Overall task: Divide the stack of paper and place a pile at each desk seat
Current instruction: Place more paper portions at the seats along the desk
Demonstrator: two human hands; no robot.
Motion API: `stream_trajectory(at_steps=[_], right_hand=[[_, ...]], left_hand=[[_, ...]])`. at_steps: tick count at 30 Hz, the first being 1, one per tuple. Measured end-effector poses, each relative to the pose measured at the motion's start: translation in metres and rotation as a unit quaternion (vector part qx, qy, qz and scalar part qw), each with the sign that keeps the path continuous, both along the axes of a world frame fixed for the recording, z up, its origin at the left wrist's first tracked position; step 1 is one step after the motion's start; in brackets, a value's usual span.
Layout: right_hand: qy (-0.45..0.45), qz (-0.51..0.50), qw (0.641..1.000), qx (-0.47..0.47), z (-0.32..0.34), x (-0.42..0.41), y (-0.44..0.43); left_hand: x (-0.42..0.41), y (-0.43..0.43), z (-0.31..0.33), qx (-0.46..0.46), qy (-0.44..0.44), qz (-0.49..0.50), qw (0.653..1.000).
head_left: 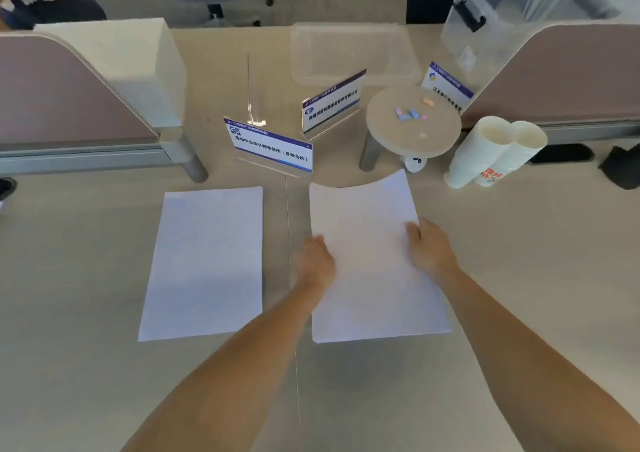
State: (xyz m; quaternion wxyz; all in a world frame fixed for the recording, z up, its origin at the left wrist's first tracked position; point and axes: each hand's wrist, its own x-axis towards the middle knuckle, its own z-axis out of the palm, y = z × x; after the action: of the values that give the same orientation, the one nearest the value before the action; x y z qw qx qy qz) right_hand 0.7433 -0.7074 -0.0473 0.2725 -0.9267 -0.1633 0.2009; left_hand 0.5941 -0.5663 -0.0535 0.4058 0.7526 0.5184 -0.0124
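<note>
1. Both hands, left (316,262) and right (429,248), grip opposite long edges of the right pile (372,261).
2. Its long axis points toward 12 o'clock, far edge curled.
3. A second pile (207,264) lies flat on the bench (519,244) at 9 o'clock, likewise lengthwise.

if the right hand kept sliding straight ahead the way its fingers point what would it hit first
Probably the small round stand behind the right paper pile. The right hand points up and slightly left along the pile's edge, toward the stand's base. Depth is unclear, so it might pass beside it.
</note>
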Motion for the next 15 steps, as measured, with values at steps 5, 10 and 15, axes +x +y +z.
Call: stream_trajectory(at_steps=[5,10,15], right_hand=[[0.0,0.019,1.0,-0.024,-0.022,0.015,0.018],[-0.001,0.025,0.999,-0.03,-0.032,0.018,0.03],[0.013,0.017,0.997,-0.07,-0.034,0.024,0.028]], left_hand=[[0.007,0.006,-0.019,0.009,0.015,0.026,1.0],[0.014,0.023,-0.023,-0.05,0.016,0.007,0.999],[0.016,0.036,-0.017,-0.125,0.032,-0.011,0.992]])
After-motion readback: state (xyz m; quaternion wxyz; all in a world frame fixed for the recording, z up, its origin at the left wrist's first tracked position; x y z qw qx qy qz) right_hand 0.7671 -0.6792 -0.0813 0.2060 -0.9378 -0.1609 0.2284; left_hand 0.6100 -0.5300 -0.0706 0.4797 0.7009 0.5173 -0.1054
